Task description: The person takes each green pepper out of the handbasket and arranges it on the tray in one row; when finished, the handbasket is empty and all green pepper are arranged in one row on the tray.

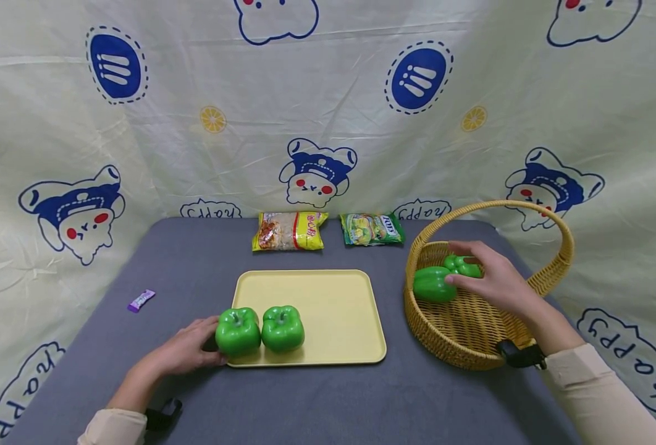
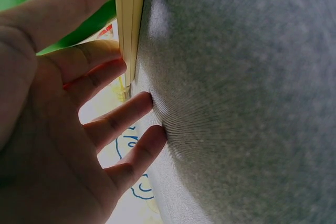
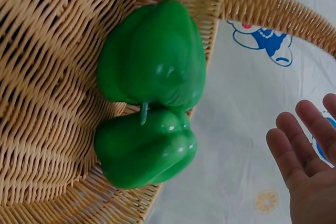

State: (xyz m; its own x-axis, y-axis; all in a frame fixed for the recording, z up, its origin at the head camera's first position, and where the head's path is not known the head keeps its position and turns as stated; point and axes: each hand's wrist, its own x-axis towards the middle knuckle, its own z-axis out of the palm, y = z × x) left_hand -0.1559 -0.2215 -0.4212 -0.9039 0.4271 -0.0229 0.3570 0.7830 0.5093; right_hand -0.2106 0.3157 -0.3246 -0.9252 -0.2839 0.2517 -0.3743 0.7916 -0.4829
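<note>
Two green bell peppers, a left one (image 1: 238, 332) and a right one (image 1: 283, 329), sit side by side on the pale yellow tray (image 1: 339, 321). My left hand (image 1: 186, 347) is at the tray's left edge beside the left pepper. In the left wrist view its fingers (image 2: 113, 127) are spread, with fingertips at the tray rim (image 2: 129, 24) and the tabletop. My right hand (image 1: 497, 278) hovers over the wicker basket (image 1: 450, 346). Inside it lie a nearer pepper (image 1: 432, 284) and a farther one (image 1: 462, 266). The right wrist view shows the right fingers (image 3: 299, 135) extended, apart from both peppers.
Behind the tray lie a yellow snack packet (image 1: 290, 232) and a green packet (image 1: 371, 229). A small purple wrapper (image 1: 141, 300) is at the left of the grey table (image 1: 317, 402). The basket's tall handle (image 1: 564, 247) arches at the right. A printed cloth (image 1: 333, 80) hangs behind.
</note>
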